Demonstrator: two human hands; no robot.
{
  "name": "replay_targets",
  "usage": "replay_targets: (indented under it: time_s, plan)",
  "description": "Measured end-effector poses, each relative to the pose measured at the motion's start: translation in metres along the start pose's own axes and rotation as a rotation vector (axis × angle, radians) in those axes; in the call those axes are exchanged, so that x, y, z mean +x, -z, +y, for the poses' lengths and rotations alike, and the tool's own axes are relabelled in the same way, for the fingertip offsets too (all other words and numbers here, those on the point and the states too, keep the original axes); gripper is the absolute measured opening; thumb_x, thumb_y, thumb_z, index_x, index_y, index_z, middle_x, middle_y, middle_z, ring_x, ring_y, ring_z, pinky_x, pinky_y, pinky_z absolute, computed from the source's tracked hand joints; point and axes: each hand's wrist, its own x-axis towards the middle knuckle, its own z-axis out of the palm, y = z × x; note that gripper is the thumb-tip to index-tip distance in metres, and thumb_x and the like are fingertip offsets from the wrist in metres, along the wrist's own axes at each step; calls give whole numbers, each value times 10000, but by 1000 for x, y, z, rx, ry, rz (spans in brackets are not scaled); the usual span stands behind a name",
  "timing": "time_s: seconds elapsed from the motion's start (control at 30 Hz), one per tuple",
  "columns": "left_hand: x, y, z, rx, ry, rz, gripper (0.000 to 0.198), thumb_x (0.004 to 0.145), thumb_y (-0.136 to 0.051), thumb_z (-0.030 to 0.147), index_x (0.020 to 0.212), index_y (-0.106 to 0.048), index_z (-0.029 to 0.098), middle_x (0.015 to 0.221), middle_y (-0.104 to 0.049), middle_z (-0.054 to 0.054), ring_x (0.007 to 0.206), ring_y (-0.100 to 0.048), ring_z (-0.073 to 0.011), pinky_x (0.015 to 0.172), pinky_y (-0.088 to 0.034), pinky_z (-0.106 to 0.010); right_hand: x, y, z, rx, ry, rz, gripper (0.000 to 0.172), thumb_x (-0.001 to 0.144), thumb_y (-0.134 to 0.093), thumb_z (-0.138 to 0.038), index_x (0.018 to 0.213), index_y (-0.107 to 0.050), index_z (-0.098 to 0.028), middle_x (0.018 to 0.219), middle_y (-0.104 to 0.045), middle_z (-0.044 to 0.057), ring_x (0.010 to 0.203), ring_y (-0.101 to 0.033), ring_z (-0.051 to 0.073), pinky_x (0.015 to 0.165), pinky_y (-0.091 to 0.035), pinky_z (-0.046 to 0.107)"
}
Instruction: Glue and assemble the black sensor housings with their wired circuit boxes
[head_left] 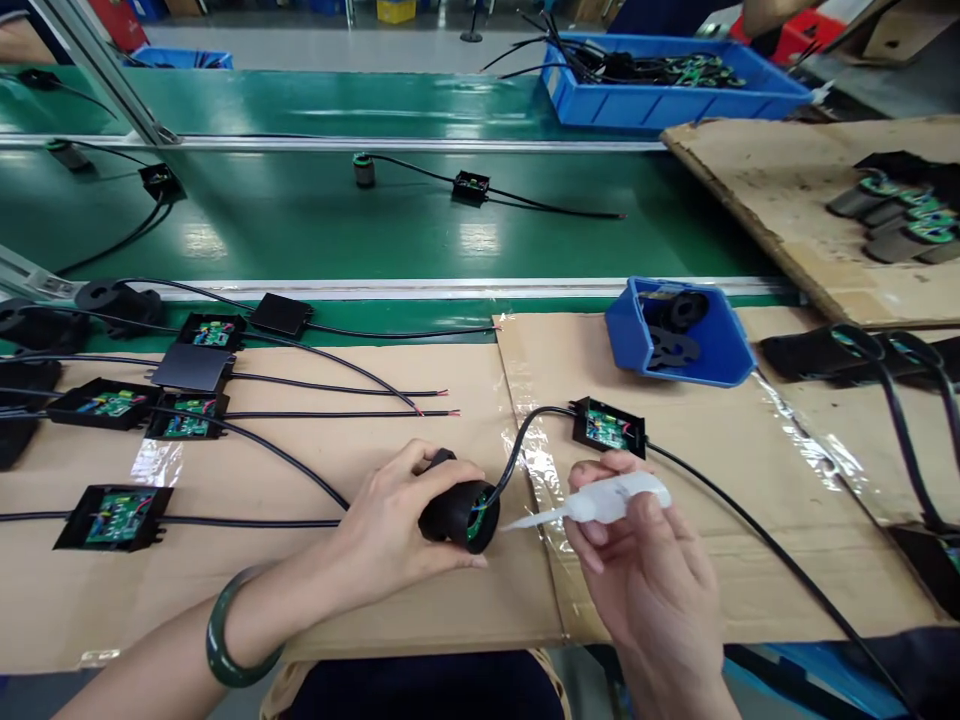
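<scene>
My left hand (401,525) is wrapped round a black cylindrical housing (450,515), which lies tilted with its open end to the right. Green board and blue wire show inside that end. A black cable runs from it up to an open black box (609,428) with a green circuit board. In my right hand (649,570) is a small white translucent bottle (611,500), held between thumb and fingers. Its thin nozzle points left, close to the housing's open end.
Several open black boxes (116,517) with cables lie on the cardboard (420,370) at left. A blue bin (679,375) of black parts stands behind my right hand. Beyond runs a green conveyor (300,220) with cabled parts. Grey cylinders (911,240) sit on cardboard at right.
</scene>
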Motion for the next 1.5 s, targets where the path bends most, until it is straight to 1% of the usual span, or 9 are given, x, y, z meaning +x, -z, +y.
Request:
replay_targets:
  time_s: [0.13,0.23,0.3,0.4,0.5,0.67,0.93,1.23,1.5]
  plan:
    - [-1,-1,0,36,-37,40,586,692,-831,412,1212,-597,275,1065,-524,-43,923,-572,-177,780,-500,-291,-9,2,-4,-224,156,-76,242,908,-644,-373,1089,-634,-214,901,-617,74,556,-502,74,445,-441,165]
    - [-1,-1,1,74,-59,69,549,713,-817,372,1203,-596,262,1042,-508,-44,924,-564,-180,760,-504,-296,-15,4,-9,-410,301,-94,226,908,-645,-271,1115,-602,-193,946,-616,89,779,-599,136,535,-489,173]
    - [-2,-1,1,87,-74,78,532,727,-803,315,1210,-585,265,1045,-500,-43,931,-564,-179,748,-508,-295,-16,4,-11,-489,376,-119,279,880,-675,-212,1142,-584,-195,967,-620,78,906,-612,152,633,-530,185]
    - [-2,-1,0,106,-96,97,534,736,-783,255,1225,-569,271,1063,-493,-43,934,-568,-174,728,-516,-288,-15,5,-13,-570,492,-176,286,846,-712,-177,1108,-599,-177,968,-622,70,929,-620,160,749,-551,235]
    - [-2,-2,-1,120,-126,127,522,742,-769,227,1222,-568,260,1052,-492,-44,918,-564,-167,714,-523,-280,-12,5,-13,-673,585,-226,203,869,-701,-235,1037,-624,-152,928,-618,80,927,-613,190,756,-537,282]
    - [-3,-4,-2,150,-139,152,549,717,-798,239,1214,-566,264,1078,-490,-48,906,-570,-173,692,-544,-296,-12,2,-15,-817,623,-300,229,931,-637,-338,1059,-606,-151,934,-618,70,911,-594,162,749,-496,250]
    - [-3,-4,-4,170,-162,168,558,716,-805,257,1218,-562,254,1077,-498,-59,892,-586,-189,680,-570,-333,-13,-8,-20,-908,676,-359,175,941,-609,-262,1063,-592,-138,947,-607,66,863,-601,151,711,-458,262]
    - [-3,-5,-3,168,-162,175,540,731,-796,266,1217,-562,259,1070,-499,-56,867,-591,-181,672,-577,-332,-14,-14,-22,-914,681,-415,180,904,-609,-156,1076,-580,-115,928,-604,62,800,-574,130,659,-455,251]
    - [-3,-5,-5,164,-168,165,492,774,-723,215,1234,-554,264,1081,-492,-66,896,-584,-192,678,-575,-340,-8,-17,-22,-985,800,-420,185,892,-608,-124,1071,-567,-100,908,-611,64,805,-588,129,676,-482,234]
